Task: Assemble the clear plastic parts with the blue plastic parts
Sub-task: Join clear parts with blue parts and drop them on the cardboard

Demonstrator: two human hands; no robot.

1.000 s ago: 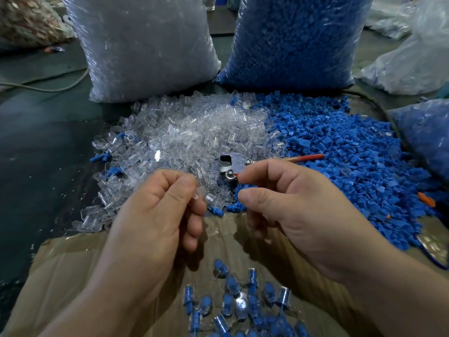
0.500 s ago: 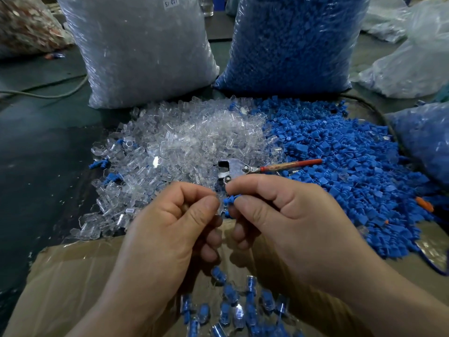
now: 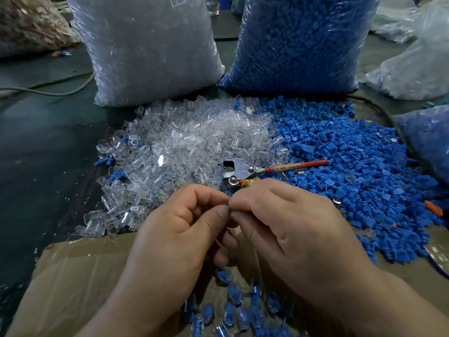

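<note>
Pressing together, the fingertips of the left hand [image 3: 175,237] and right hand [image 3: 294,229] are clenched on a small blue part [image 3: 229,209]. Clear parts [image 3: 189,142] are heaped at eleven o'clock, loose blue parts [image 3: 352,171] at two, assembled pieces [image 3: 234,304] at six.

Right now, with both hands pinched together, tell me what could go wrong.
1. Only a sliver of the blue part shows between the left hand and right hand; it may seat crooked unseen.
2. A slipped piece could land among the finished pieces in the cardboard box below.
3. The metal tool just beyond the knuckles might get bumped.
</note>
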